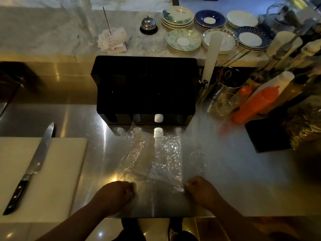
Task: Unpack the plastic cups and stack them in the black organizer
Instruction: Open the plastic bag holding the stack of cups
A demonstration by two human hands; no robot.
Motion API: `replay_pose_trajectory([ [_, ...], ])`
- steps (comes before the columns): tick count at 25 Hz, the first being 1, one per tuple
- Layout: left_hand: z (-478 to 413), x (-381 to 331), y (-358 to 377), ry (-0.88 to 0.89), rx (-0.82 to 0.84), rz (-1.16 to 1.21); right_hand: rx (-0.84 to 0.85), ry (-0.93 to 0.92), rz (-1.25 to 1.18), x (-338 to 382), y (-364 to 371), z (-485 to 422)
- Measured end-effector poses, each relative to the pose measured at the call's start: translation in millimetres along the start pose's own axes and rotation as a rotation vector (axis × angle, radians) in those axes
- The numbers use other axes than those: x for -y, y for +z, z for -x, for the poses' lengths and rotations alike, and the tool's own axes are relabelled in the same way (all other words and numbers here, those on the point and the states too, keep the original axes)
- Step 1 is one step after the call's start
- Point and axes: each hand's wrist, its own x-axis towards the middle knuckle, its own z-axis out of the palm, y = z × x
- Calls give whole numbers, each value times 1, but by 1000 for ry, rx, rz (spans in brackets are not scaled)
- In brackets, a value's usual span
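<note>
On the steel counter (234, 171) before me lies a clear, crinkled plastic sleeve (152, 157) with a column of cups faintly showing inside (the dim light makes them hard to count). My left hand (116, 193) and my right hand (201, 188) are both curled shut, pinching the sleeve's near edge at opposite corners. Beyond it stands the black organizer (145, 87). A lone clear cup (198, 159) sits just right of the sleeve. Writing on the receipts (112, 40) is unreadable.
</note>
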Motion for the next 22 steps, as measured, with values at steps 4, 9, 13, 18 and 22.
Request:
replay_pose_trajectory([
  [4, -7, -35, -12, 115, -228, -51, -80, 43, -315, 24, 14, -2],
  [9, -12, -86, -36, 260, -355, -115, 20, 40, -399, 61, 25, 2],
  [13, -5, -101, -58, 299, -392, -25, 79, 29, -643, 97, 29, 18],
  [18, 11, -86, -84, 263, -390, -69, 274, -45, -867, 149, 33, 41],
  [22, 23, -67, -113, 191, -568, 2, 454, -111, -954, 190, 40, 56],
])
